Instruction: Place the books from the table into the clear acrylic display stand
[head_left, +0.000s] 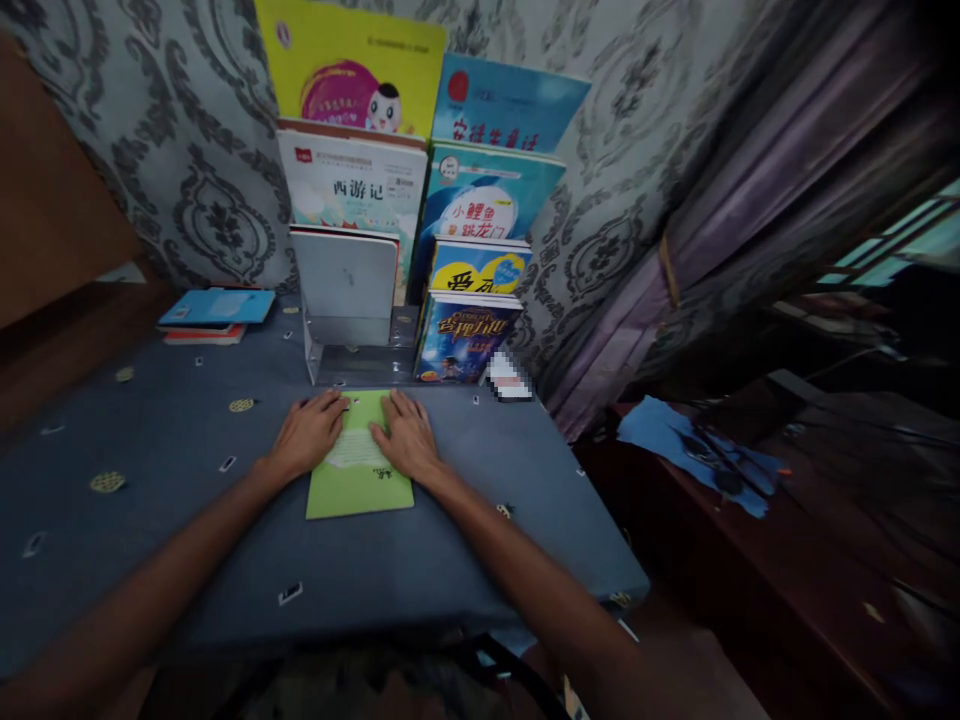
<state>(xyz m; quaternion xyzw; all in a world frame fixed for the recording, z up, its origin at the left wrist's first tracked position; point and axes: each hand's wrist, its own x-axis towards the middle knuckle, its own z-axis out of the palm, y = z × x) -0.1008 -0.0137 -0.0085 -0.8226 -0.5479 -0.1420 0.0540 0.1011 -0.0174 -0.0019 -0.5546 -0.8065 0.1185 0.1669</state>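
While both palms lie flat, the left hand (307, 435) and right hand (405, 435) rest on a green booklet (360, 490) on the counter (150, 440), each grip spread apart and clamping nothing. Just beyond stands a metal rack (352, 345) of books (469, 335). A forward shove could jam and crease the green booklet against its base.
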